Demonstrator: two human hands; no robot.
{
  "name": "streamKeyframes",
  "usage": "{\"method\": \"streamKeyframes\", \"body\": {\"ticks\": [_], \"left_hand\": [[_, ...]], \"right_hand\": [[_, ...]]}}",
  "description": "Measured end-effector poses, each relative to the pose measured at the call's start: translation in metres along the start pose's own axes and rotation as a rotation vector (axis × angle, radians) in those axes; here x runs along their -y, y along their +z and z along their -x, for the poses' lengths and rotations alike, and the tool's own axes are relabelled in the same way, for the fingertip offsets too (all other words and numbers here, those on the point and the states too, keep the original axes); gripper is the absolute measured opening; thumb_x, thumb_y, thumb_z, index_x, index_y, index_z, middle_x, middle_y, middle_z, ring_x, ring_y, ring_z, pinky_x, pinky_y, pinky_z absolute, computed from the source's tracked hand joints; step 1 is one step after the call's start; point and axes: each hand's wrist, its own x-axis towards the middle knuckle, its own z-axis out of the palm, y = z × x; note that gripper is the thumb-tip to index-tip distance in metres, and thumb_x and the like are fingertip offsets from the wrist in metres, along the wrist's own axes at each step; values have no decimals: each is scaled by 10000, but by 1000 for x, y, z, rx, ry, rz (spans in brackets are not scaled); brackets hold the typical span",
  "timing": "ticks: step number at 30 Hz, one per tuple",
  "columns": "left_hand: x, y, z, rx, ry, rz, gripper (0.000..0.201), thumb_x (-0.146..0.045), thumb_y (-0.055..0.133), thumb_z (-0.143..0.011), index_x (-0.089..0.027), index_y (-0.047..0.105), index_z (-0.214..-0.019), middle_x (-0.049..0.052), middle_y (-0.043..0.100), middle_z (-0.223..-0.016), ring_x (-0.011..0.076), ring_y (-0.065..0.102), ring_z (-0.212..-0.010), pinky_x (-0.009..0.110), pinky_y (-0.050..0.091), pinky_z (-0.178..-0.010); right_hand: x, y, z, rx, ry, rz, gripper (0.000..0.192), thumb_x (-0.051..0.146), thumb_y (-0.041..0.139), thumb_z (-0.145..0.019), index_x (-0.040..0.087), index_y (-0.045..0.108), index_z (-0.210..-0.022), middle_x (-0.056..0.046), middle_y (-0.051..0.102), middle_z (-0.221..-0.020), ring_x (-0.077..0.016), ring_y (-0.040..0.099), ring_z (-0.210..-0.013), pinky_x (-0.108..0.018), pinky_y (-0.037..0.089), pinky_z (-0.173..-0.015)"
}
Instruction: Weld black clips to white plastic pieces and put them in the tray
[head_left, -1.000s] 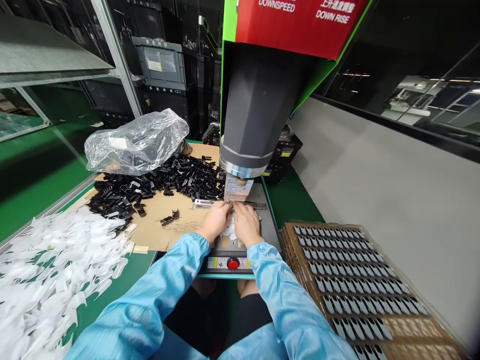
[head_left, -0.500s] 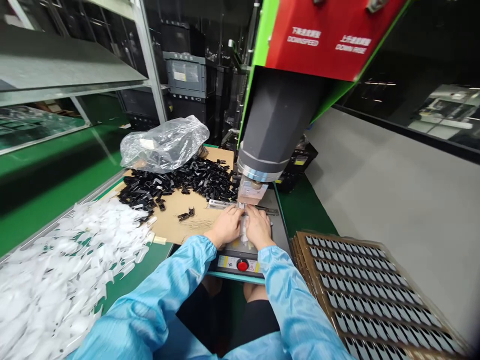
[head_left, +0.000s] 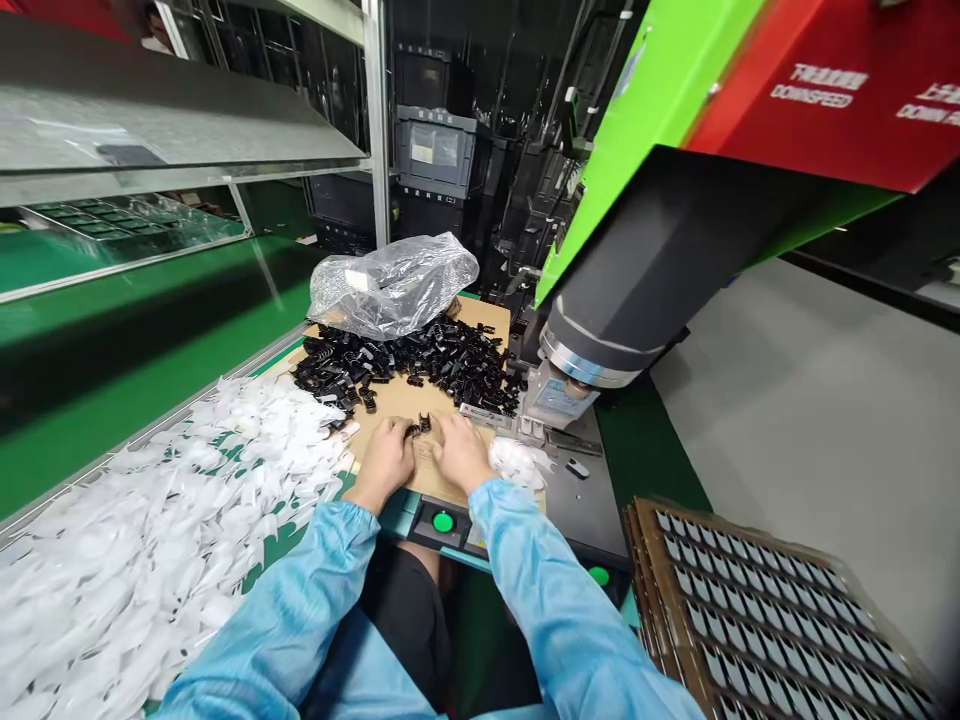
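Both hands [head_left: 424, 455] now over glossy black clips [head_left: 418, 427].

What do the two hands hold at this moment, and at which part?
It cannot be told for sure. Both the left hand and the right hand rest fingertips at a few small black clips on the cardboard sheet; no clear grip shows.

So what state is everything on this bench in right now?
Left hand: flat on the cardboard sheet, fingertips at two small black clips.
Right hand: on the cardboard, beside those clips.
Black clip pile: loose heap.
Plastic bag: crumpled, on the heap.
White parts: spread loose.
Press head: raised.
Tray stack: filled.
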Motion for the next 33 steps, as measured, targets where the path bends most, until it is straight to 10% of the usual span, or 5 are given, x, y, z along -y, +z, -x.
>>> {"method": "streamKeyframes", "body": {"ticks": [12,24,33], "left_hand": [[-3,8,-2,0,81,15,376,-311,551,-1011,-200,709,-1333,176,647,-1413,344,603,-1335,537,495,-1173],[-8,1,2,129,51,-304,475,-467,525,-1029,-220,730,-1380,155,722,-1143,345,669,-1091,494,522,-1036],[-58,15,-2,129,87,1,392,-421,520,-1046,-240,751,-1306,85,777,-1277,279,717,-1170,412,528,-1089]], "right_hand": [[-2,12,-9,-100,21,-121,310,111,537,-991,242,688,-1228,-77,691,-1193,-223,623,-1155,-341,502,-1037],[-130,-36,83,-605,284,-221,324,161,509,-953,172,732,-1188,-132,683,-1175,-247,671,-1017,-379,564,-930],[-134,-49,83,-366,358,136,331,248,533,-1056,228,704,-1338,-117,660,-1199,-268,588,-1117,-375,483,-994]]}}
